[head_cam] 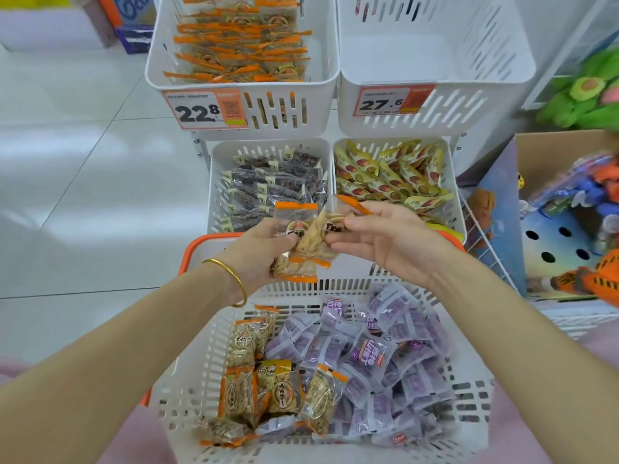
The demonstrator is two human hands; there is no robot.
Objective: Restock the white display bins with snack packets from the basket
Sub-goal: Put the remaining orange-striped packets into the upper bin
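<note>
Head view: my left hand [258, 249] grips a small stack of orange-edged packets [297, 261], long axis pointing away from me. My right hand [392, 242] pinches the top packet's far end, just beside my left fingertips. The matching bin tagged 22.8 [157, 72] sits ahead and up, slightly left of both hands, so the left is nearer. The basket [187, 363] is below my wrists, with more packets inside.
</note>
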